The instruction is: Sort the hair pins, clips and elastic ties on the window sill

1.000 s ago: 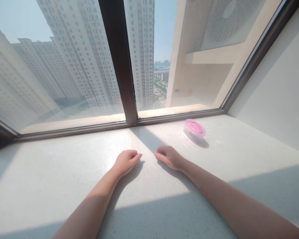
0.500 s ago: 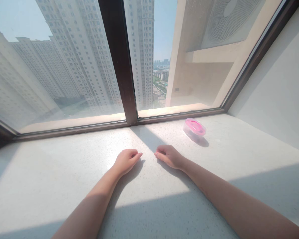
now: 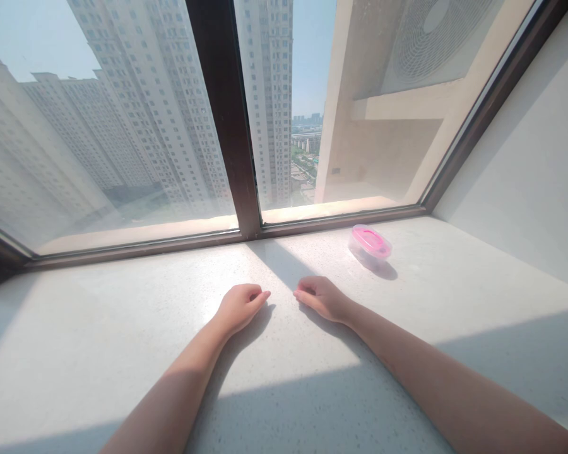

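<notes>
My left hand rests on the pale speckled windowsill, its fingers curled into a loose fist and the thumb pointing right. Facing it a short gap away, my right hand lies curled the same way, thumb pointing left. Nothing shows in either hand, and they do not touch. A small oval clear plastic container with a pink lid stands beyond my right hand, a little to its right, near the window. Its lid is on, and neither hand touches it.
Along the back of the sill runs a window with a dark brown frame. A white wall closes off the right side. Tall buildings and an air-conditioner unit are outside the glass. Sunlight and shadow bands cross the sill.
</notes>
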`<state>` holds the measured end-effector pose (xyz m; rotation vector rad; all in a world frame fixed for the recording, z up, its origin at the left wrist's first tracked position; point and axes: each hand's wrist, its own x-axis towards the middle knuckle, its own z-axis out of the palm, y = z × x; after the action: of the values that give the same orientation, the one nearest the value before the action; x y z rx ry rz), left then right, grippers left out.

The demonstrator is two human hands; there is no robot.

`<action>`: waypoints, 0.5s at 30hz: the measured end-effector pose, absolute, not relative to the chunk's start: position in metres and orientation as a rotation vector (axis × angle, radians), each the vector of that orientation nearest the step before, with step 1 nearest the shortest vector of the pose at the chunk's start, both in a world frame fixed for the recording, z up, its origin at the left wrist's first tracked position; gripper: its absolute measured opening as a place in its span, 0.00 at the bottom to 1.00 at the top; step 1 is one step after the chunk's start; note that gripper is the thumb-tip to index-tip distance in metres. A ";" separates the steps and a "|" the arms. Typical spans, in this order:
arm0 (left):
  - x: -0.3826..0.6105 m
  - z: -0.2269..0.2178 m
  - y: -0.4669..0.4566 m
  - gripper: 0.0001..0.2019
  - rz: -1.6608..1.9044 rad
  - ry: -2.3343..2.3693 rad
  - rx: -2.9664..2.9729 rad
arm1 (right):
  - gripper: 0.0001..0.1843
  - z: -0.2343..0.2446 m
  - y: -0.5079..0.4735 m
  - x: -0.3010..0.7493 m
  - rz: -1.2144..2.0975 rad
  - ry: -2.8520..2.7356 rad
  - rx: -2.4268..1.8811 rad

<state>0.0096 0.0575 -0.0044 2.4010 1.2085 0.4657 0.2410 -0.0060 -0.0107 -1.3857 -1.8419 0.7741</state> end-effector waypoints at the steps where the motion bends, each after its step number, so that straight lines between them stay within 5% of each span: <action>1: 0.010 -0.004 0.057 0.22 0.465 1.210 2.401 | 0.14 -0.011 -0.006 0.241 0.772 -1.844 -1.384; 15: 0.011 -0.004 0.057 0.21 0.472 1.214 2.402 | 0.15 -0.011 -0.005 0.241 0.764 -1.846 -1.384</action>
<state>0.0107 0.0573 -0.0035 2.4017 1.2143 0.4717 0.2410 -0.0050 -0.0109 -1.3844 -1.8460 0.7644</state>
